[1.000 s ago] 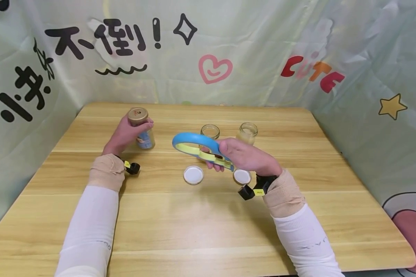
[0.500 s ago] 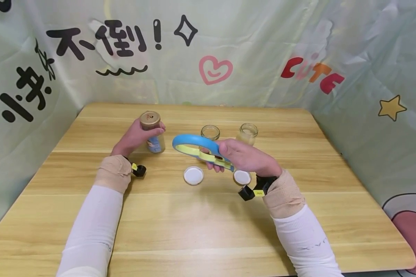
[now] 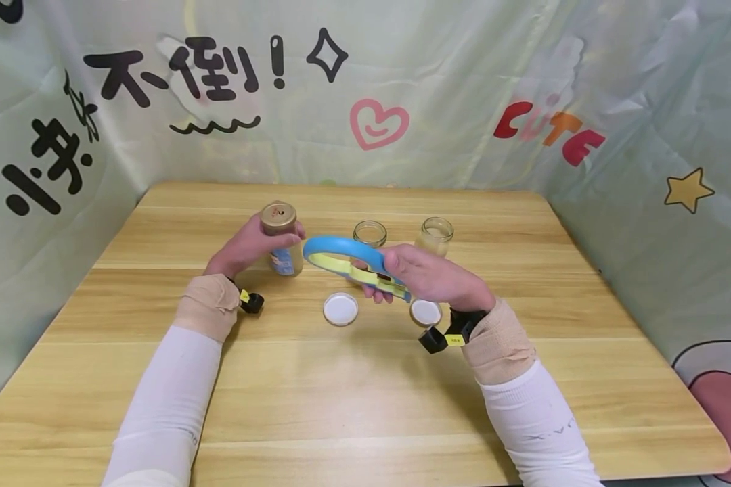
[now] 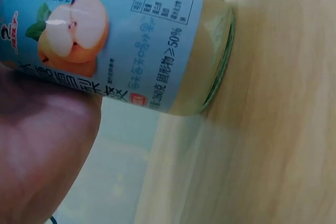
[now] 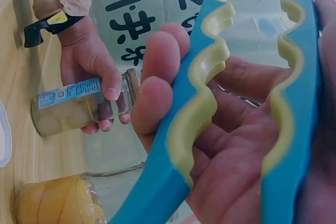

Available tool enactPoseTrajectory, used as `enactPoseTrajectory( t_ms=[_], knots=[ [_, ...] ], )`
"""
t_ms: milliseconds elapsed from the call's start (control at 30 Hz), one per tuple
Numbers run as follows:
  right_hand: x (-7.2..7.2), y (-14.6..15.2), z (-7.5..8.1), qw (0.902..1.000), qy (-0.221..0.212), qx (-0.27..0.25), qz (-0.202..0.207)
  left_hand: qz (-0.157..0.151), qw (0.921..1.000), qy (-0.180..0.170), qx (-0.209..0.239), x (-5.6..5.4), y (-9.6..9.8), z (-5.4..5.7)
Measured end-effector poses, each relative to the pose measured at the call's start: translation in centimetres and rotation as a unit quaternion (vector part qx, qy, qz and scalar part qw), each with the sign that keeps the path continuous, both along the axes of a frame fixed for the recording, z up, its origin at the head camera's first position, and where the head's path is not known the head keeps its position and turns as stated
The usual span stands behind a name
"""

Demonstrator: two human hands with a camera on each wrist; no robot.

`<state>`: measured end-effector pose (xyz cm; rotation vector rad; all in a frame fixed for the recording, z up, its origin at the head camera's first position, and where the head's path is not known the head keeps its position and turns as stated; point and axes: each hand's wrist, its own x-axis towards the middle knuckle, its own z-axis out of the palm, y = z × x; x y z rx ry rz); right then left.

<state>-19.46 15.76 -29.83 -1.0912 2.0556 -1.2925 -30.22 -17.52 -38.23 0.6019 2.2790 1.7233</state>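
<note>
My left hand point(image 3: 240, 247) grips a glass jar of pears point(image 3: 285, 260) below its gold lid point(image 3: 278, 215). In the left wrist view, the jar's blue label point(image 4: 126, 30) shows a cut pear, and its base is right at the wooden tabletop. My right hand point(image 3: 435, 274) holds a blue jar opener point(image 3: 341, 244) with a scalloped yellow lining, thumb on its upper side. Seen from the right wrist, the opener point(image 5: 299, 103) lies across the palm with the fingers bent around one arm. The held jar stands just left of the opener's rounded end.
Behind the right hand stand two lidless glass jars, one point(image 3: 369, 233) partly covered by the opener and another point(image 3: 436, 232) farther right. Orange contents point(image 5: 58, 200) show in one jar from the right wrist. Two white-faced lids point(image 3: 340, 309) point(image 3: 425, 311) lie in front.
The left hand has moved the pear jar rightward and slightly nearer, toward the opener. My right hand and the jar opener have stayed in place.
</note>
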Motion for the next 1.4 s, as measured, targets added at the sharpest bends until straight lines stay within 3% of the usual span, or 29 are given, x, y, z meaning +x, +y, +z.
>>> enactPoseTrajectory(
  t_ms=[233,733,967,1200,1400],
  knots=[
    [0.1,-0.1,0.1,1.0000,-0.003,0.003,-0.006,-0.004,0.9998,0.002,-0.022,0.2,0.7,0.0],
    [0.0,-0.4,-0.1,1.0000,0.006,0.005,0.000,-0.030,0.9992,0.021,-0.015,0.2,1.4,-0.2],
    [0.3,-1.1,-0.1,0.9986,0.011,-0.013,-0.050,-0.009,0.9989,0.009,-0.045,0.6,1.4,-0.2],
    [0.8,-1.9,0.0,0.9898,0.089,-0.032,-0.107,-0.043,0.9988,0.000,-0.024,0.9,1.4,-0.1],
    [1.9,-2.8,0.5,0.9641,0.181,0.031,-0.192,-0.048,0.9988,0.004,-0.012,0.8,1.5,-0.1]
  ],
)
